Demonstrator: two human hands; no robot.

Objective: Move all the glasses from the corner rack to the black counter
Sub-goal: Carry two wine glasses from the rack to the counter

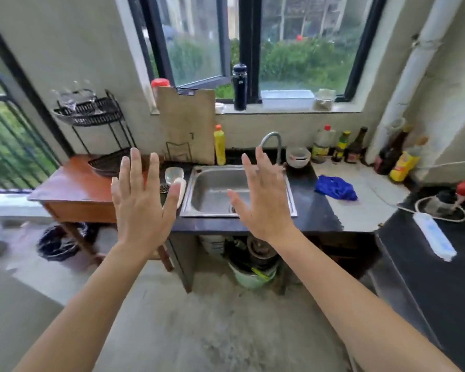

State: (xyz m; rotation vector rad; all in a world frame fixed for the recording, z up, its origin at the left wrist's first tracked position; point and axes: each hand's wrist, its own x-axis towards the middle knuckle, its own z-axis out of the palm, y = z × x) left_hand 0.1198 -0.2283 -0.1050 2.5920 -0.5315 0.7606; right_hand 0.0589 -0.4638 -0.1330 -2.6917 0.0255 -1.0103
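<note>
From the head view, we hold our left hand (142, 202) and right hand (263, 200) out at centre frame, each grip wide and empty, fingers spread; the clear drinking glasses (77, 100) sit blurred on the top tier of the black wire corner rack (91, 118) at upper left, well apart from both hands; we cannot count them; the black stone surface (313, 208) around the steel sink (220, 189) lies at centre right; we judge the risk ahead is knocking glasses together, or slipping on smooth glass, if we reach hastily over the wooden side table (73, 186).
</note>
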